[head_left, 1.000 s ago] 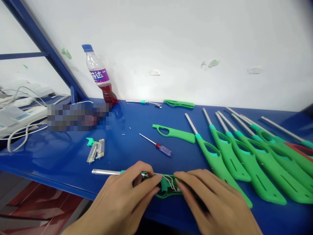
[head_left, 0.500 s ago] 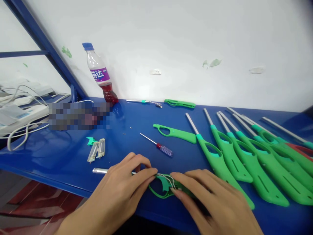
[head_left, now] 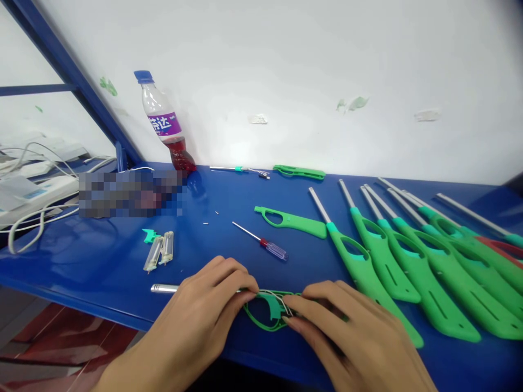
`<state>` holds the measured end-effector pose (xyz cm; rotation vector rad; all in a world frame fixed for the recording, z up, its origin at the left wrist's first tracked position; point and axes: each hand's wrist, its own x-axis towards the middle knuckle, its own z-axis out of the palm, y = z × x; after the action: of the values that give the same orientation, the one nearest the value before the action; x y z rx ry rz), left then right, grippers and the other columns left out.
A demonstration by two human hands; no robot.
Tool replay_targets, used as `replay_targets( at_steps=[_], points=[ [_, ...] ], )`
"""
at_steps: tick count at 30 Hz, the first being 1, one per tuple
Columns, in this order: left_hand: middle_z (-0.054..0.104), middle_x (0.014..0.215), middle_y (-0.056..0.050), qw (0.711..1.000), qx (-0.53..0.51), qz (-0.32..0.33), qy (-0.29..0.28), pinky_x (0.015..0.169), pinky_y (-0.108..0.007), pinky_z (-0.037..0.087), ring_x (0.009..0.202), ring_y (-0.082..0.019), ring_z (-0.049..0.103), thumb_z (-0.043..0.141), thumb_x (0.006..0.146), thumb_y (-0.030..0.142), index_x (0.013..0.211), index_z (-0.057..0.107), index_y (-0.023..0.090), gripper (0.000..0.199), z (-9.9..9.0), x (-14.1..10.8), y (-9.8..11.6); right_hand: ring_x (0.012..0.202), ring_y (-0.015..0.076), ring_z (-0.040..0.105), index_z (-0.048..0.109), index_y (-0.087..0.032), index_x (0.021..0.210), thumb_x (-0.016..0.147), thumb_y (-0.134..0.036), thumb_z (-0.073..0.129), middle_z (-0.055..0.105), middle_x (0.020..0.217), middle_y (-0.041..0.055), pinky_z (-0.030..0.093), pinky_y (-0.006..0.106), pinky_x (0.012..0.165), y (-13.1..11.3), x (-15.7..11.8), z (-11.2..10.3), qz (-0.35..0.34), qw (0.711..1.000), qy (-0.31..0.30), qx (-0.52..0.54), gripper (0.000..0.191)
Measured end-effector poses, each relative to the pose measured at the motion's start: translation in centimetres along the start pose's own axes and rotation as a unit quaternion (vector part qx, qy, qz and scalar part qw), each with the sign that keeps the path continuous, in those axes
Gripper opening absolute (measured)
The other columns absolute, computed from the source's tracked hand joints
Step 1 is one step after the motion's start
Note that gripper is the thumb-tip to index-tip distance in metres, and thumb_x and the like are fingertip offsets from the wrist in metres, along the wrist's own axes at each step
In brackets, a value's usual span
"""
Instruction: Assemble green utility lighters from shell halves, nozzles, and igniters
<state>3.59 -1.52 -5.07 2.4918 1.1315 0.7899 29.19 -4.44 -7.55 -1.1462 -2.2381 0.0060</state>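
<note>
Between my hands is an opened green utility lighter [head_left: 261, 325], its trigger guard loop and teal trigger [head_left: 273, 307] exposed. My left hand [head_left: 204, 313] pinches the lighter's front end, and the metal tube [head_left: 163, 288] sticks out to the left beyond it. Thin white wires [head_left: 281, 299] run along the top of the loop. At their right end, the thumb and index finger of my right hand [head_left: 351, 326] are closed on the wires. My right hand hides most of the handle. A screwdriver [head_left: 273, 250] with a clear purple handle lies just beyond my hands.
Several green lighters [head_left: 392, 267] lie in a row at right. A half shell [head_left: 294, 222] rests near the screwdriver, another shell [head_left: 300, 172] by the wall. Clear fuel tanks [head_left: 166, 247] and a teal trigger piece [head_left: 150, 236] are at left. A drink bottle [head_left: 165, 122] stands behind.
The thumb and index finger of my right hand have shifted slightly at the wires. My left hand keeps its hold on the lighter. The whole view has drifted a little.
</note>
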Motion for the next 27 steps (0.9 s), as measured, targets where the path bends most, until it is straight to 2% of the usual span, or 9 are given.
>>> replay_targets(
  at_steps=[7,10,13,17,21,27],
  points=[
    [0.065,0.104,0.003,0.999,-0.024,-0.029,-0.018,0.080,-0.025,0.048,0.092,-0.013,0.063,0.046,0.113,0.013,0.109,0.060,0.026,0.019,-0.47,0.18,-0.01,0.075,0.0154,0.068,0.069,-0.029,0.118,0.112,-0.032,0.051,0.072,0.096,-0.0022,0.054,0.030,0.066,-0.15,0.44,-0.13,0.002,1.000,0.023,-0.004,0.019],
    [0.065,0.105,0.003,0.998,-0.017,-0.045,-0.041,0.082,-0.028,0.048,0.094,-0.015,0.062,0.049,0.113,0.016,0.108,0.059,0.027,0.015,-0.60,0.20,0.24,0.074,0.0154,0.069,0.068,-0.028,0.119,0.113,-0.034,0.048,0.073,0.095,-0.0024,0.054,0.030,0.067,-0.21,0.65,-0.24,-0.002,0.999,0.032,-0.008,0.021],
    [0.065,0.105,0.003,0.998,-0.007,-0.034,-0.048,0.083,-0.031,0.048,0.095,-0.017,0.060,0.048,0.113,0.018,0.109,0.058,0.027,0.014,-0.54,0.10,0.31,0.075,0.0153,0.070,0.068,-0.028,0.118,0.113,-0.034,0.049,0.073,0.095,-0.0023,0.054,0.030,0.068,-0.23,0.62,-0.19,-0.002,0.999,0.036,-0.008,0.020],
    [0.064,0.108,0.001,0.999,0.005,-0.017,-0.047,0.086,-0.034,0.047,0.098,-0.019,0.058,0.048,0.113,0.017,0.111,0.058,0.027,0.014,-0.30,-0.04,0.11,0.077,0.0156,0.070,0.068,-0.029,0.119,0.112,-0.032,0.051,0.073,0.097,-0.0026,0.055,0.030,0.070,-0.20,0.43,-0.08,0.001,1.000,0.025,-0.008,0.018],
    [0.063,0.110,0.000,0.999,0.008,-0.009,-0.035,0.083,-0.033,0.048,0.098,-0.019,0.058,0.049,0.112,0.015,0.113,0.059,0.027,0.015,-0.17,-0.08,0.00,0.080,0.0162,0.071,0.069,-0.029,0.119,0.111,-0.029,0.052,0.073,0.100,-0.0013,0.055,0.031,0.071,-0.12,0.28,-0.15,-0.004,0.999,0.033,-0.016,0.019],
    [0.063,0.107,-0.001,1.000,0.007,0.001,-0.013,0.079,-0.032,0.049,0.096,-0.018,0.060,0.051,0.111,0.014,0.111,0.061,0.026,0.015,-0.02,-0.10,0.13,0.076,0.0153,0.068,0.070,-0.031,0.123,0.109,-0.025,0.053,0.073,0.114,0.0013,0.054,0.030,0.063,-0.39,0.49,-0.24,-0.061,0.997,0.027,-0.043,0.023]
  ],
)
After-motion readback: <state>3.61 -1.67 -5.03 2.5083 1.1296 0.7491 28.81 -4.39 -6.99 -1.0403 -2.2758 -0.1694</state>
